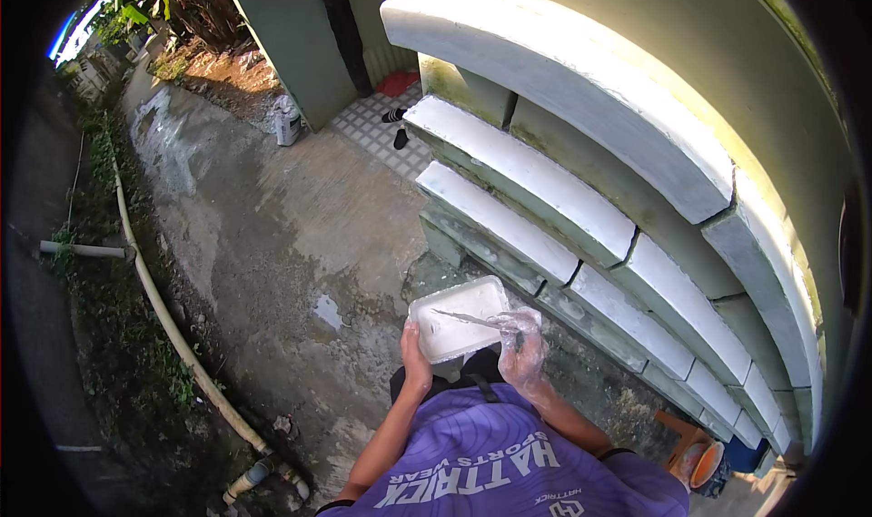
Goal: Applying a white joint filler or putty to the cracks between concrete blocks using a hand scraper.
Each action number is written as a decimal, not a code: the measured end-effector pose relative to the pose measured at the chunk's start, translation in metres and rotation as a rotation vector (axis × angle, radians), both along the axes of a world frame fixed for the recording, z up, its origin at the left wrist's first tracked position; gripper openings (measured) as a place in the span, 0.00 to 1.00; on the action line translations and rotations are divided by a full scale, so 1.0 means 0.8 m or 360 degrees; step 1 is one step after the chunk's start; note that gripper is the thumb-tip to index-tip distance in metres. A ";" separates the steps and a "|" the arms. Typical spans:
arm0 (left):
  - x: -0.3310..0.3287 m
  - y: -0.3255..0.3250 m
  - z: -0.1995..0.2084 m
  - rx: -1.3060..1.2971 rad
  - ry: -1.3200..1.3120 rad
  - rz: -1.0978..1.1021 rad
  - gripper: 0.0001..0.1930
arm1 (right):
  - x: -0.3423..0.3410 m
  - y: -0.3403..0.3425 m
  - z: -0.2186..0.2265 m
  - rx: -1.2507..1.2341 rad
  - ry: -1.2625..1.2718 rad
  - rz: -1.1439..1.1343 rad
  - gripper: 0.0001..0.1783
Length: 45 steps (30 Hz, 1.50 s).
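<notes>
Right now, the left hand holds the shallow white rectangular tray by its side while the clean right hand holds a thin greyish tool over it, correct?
Not quite: the right hand isn't clean; the head view shows its fingers smeared white. The left hand does hold the shallow white rectangular tray by its side, and the right holds the thin greyish tool over it.

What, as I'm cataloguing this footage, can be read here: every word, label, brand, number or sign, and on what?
Purple shirt: two lines of large white lettering, not copied out.
Same shirt: small white emblem with lettering, likewise.
Pale container: any print too small to read.
</notes>
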State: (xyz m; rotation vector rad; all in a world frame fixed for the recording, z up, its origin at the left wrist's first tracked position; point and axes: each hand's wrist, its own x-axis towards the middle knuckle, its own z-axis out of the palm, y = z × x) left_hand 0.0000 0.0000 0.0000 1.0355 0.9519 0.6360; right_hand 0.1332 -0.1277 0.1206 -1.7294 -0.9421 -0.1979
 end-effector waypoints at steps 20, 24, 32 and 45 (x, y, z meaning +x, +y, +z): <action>0.027 0.047 -0.003 0.0369 0.0188 -0.0508 0.29 | -0.005 0.024 -0.004 -0.0736 -0.0470 -0.0150 0.21; 0.009 0.052 0.009 0.0270 0.0189 -0.0507 0.29 | -0.024 0.030 -0.002 -0.0705 -0.0342 -0.0164 0.20; -0.029 0.042 0.032 0.0082 0.0135 -0.0463 0.29 | -0.026 0.027 0.005 -0.0597 0.0066 -0.0201 0.11; -0.022 0.024 0.041 -0.0092 0.0006 -0.0396 0.30 | -0.025 0.002 -0.020 0.0713 0.1577 -0.0123 0.17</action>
